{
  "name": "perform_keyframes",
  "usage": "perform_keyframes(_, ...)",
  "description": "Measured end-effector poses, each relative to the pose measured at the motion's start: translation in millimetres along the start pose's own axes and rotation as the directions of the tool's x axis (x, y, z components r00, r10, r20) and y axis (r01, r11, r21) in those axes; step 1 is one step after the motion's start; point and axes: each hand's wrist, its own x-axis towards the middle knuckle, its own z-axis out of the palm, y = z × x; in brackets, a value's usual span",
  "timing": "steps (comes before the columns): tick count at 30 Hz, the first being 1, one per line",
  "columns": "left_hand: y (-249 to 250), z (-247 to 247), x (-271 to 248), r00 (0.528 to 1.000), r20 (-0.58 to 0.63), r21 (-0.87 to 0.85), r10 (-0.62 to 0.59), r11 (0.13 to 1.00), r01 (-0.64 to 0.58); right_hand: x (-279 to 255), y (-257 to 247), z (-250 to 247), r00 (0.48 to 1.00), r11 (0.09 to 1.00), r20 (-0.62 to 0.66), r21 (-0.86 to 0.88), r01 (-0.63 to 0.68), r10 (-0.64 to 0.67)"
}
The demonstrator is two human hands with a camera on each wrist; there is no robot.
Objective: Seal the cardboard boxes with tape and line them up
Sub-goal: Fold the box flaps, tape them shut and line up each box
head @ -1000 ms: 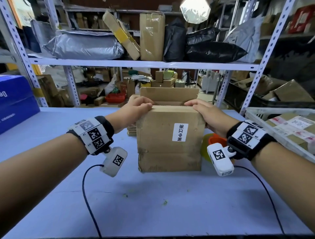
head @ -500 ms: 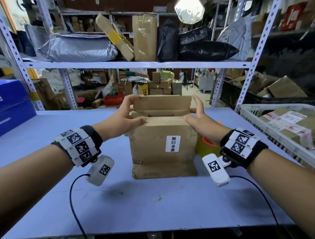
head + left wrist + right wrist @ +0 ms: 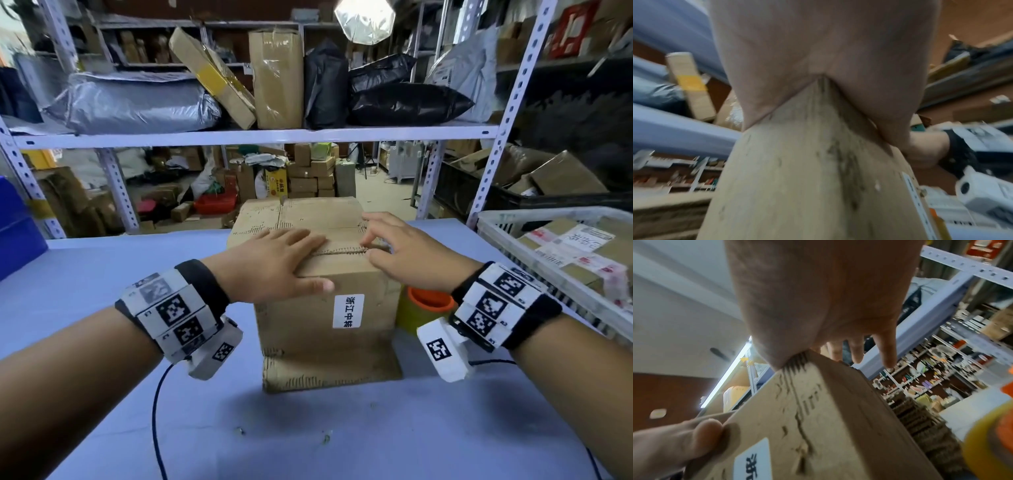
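Note:
A brown cardboard box (image 3: 308,329) with a white label (image 3: 348,310) stands mid-table, its top flaps folded down and meeting at a seam. My left hand (image 3: 274,265) lies flat on the near flap, thumb hanging over the front face. My right hand (image 3: 394,245) rests on the top at the right, fingers spread over the seam. The left wrist view shows the palm (image 3: 818,56) pressed on the box's edge (image 3: 813,162). The right wrist view shows spread fingers (image 3: 885,352) above the box (image 3: 818,418). A yellow tape roll with an orange core (image 3: 423,310) sits right of the box.
The table top (image 3: 308,438) is blue. A white crate (image 3: 507,222) holding taped parcels stands at the right edge. A blue bin (image 3: 17,226) sits at the far left. A metal shelf (image 3: 253,135) loaded with bags and boxes runs behind the table.
The far flap, upright before, now lies folded down. Both hands moved from the box's upper sides onto its top.

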Motion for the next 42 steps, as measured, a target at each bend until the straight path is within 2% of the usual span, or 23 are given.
perform_keyframes(2, 0, 2, 4, 1.000, 0.017, 0.077, -0.001, 0.997, 0.000, 4, -10, 4, 0.997, 0.999, 0.072, -0.028, 0.017, -0.015)
perform_keyframes(4, 0, 3, 4, 1.000, 0.025, 0.081, 0.006, 0.997, -0.008, 4, -17, 10, 0.988, 0.996, 0.146, -0.072, 0.050, -0.039)
perform_keyframes(8, 3, 2, 4, 0.999, 0.040, 0.088, -0.010, 0.996, 0.006, 4, -13, 15, 0.978, 0.964, 0.188, -0.230, 0.136, -0.093)
perform_keyframes(13, 14, 2, 8, 0.999, 0.001, 0.101, -0.036, 0.994, 0.036, 6, -10, 15, 0.975, 0.966, 0.205, -0.222, 0.137, -0.091)
perform_keyframes(18, 14, 4, 5, 1.000, -0.005, 0.115, -0.029, 0.993, 0.029, 4, -11, 17, 0.983, 0.977, 0.163, -0.178, 0.116, -0.087)
perform_keyframes(21, 13, 6, 6, 1.000, -0.021, 0.122, -0.023, 0.992, 0.025, 2, -13, 14, 0.983, 0.993, 0.166, -0.074, 0.090, -0.077)
perform_keyframes(23, 11, 6, 6, 1.000, -0.024, 0.116, -0.015, 0.993, 0.018, 2, -9, 8, 0.991, 0.979, 0.128, 0.206, 0.007, -0.033)
perform_keyframes(24, 11, 6, 6, 1.000, -0.021, 0.110, -0.014, 0.994, 0.016, 2, -3, 4, 0.994, 0.930, 0.085, 0.357, -0.090, 0.063)
perform_keyframes(25, 10, 6, 6, 1.000, -0.020, 0.105, -0.012, 0.994, 0.014, 1, 7, 1, 0.982, 0.883, 0.038, 0.433, -0.184, 0.186)
perform_keyframes(26, 9, 6, 6, 1.000, -0.022, 0.102, -0.011, 0.995, 0.013, 1, 20, -4, 0.949, 0.862, -0.015, 0.425, -0.278, 0.314)
perform_keyframes(28, 9, 6, 6, 1.000, -0.023, 0.099, -0.013, 0.995, 0.016, -3, 52, -10, 0.834, 0.830, -0.071, 0.178, -0.529, 0.547)
perform_keyframes(29, 9, 6, 7, 1.000, -0.023, 0.097, -0.017, 0.995, 0.019, -6, 66, -12, 0.776, 0.777, -0.041, 0.054, -0.627, 0.629)
perform_keyframes(31, 9, 7, 8, 0.999, -0.025, 0.095, -0.022, 0.995, 0.025, -14, 80, -13, 0.677, 0.681, 0.073, -0.052, -0.730, 0.732)
perform_keyframes(33, 8, 8, 8, 0.999, -0.030, 0.091, -0.022, 0.996, 0.025, -22, 85, -8, 0.631, 0.648, 0.191, -0.035, -0.761, 0.752)
perform_keyframes(35, 8, 9, 9, 0.999, -0.036, 0.091, -0.022, 0.996, 0.025, -27, 91, -2, 0.636, 0.655, 0.217, -0.019, -0.756, 0.741)
perform_keyframes(39, 8, 9, 8, 0.999, -0.046, 0.103, -0.024, 0.994, 0.029, -30, 88, 1, 0.633, 0.642, 0.157, -0.011, -0.767, 0.758)
perform_keyframes(41, 8, 9, 8, 0.999, -0.044, 0.103, -0.022, 0.994, 0.026, -27, 86, -1, 0.656, 0.647, 0.131, 0.106, -0.755, 0.744)
perform_keyframes(42, 8, 9, 8, 0.999, -0.044, 0.104, -0.020, 0.994, 0.025, -24, 84, -2, 0.690, 0.661, 0.127, 0.207, -0.721, 0.713)
